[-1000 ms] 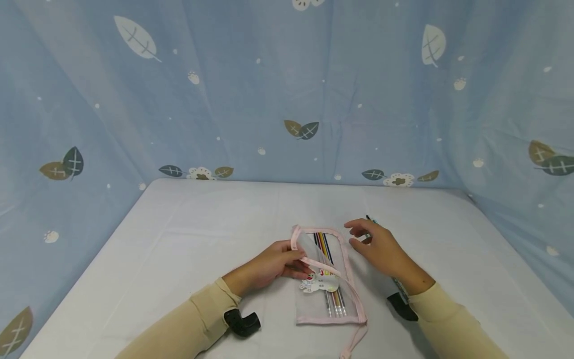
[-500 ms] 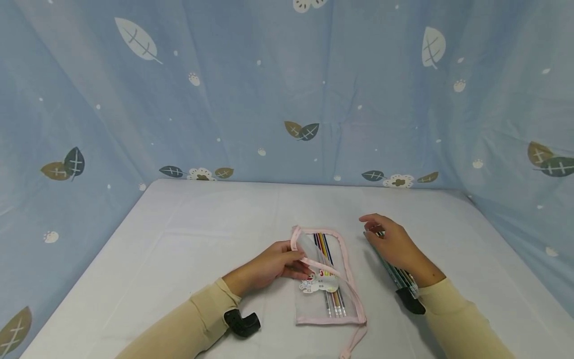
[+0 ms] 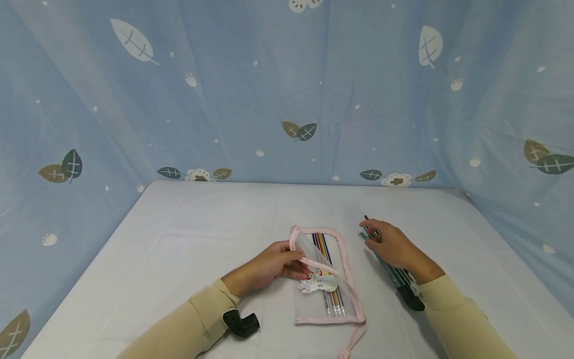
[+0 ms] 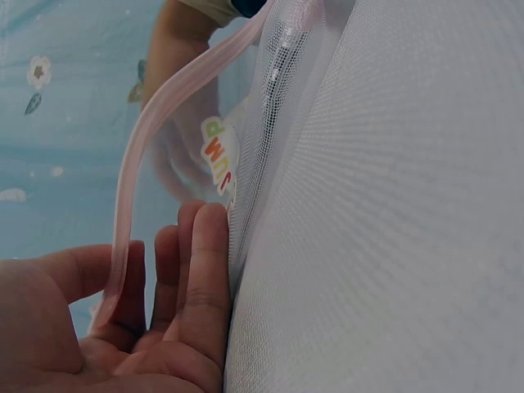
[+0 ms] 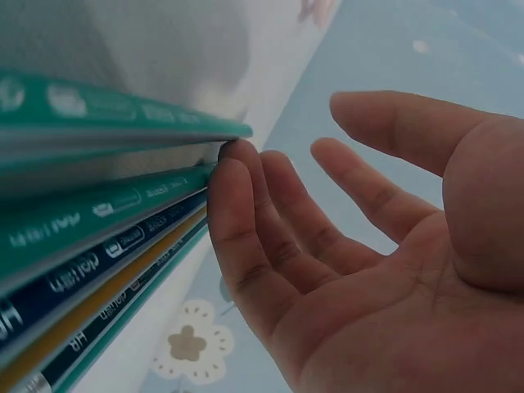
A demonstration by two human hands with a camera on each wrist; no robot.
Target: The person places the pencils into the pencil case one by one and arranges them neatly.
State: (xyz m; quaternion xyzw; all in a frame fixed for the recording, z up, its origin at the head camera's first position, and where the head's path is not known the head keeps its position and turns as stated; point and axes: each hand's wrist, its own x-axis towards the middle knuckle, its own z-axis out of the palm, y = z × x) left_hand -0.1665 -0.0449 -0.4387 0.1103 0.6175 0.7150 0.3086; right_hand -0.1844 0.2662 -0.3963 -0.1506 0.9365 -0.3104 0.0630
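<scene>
A mesh pencil pouch with pink trim (image 3: 329, 320) lies on the table. My left hand (image 3: 271, 264) pinches its pink edge (image 4: 135, 155) between thumb and fingers, lifting the flap at the left. Several pencils (image 3: 322, 244) lie inside, partly behind a cartoon label (image 3: 319, 282). To the right, my right hand (image 3: 394, 244) is over a row of loose pencils (image 3: 396, 274). In the right wrist view its thumb stands apart from the fingers, and the fingertips (image 5: 233, 176) are right at the ends of teal, navy and yellow pencils (image 5: 90, 262).
The pouch's pink strap (image 3: 353, 341) trails toward the front edge. A white cloth covers the table (image 3: 215, 219), and a blue leaf-print curtain (image 3: 251, 99) rises behind and at both sides. A black wrist mount (image 3: 241, 324) hangs below the left sleeve.
My right hand has drawn away from the pouch to the right, over the loose pencils, and its fingers have shifted slightly among them. My left hand and the pouch stay in place.
</scene>
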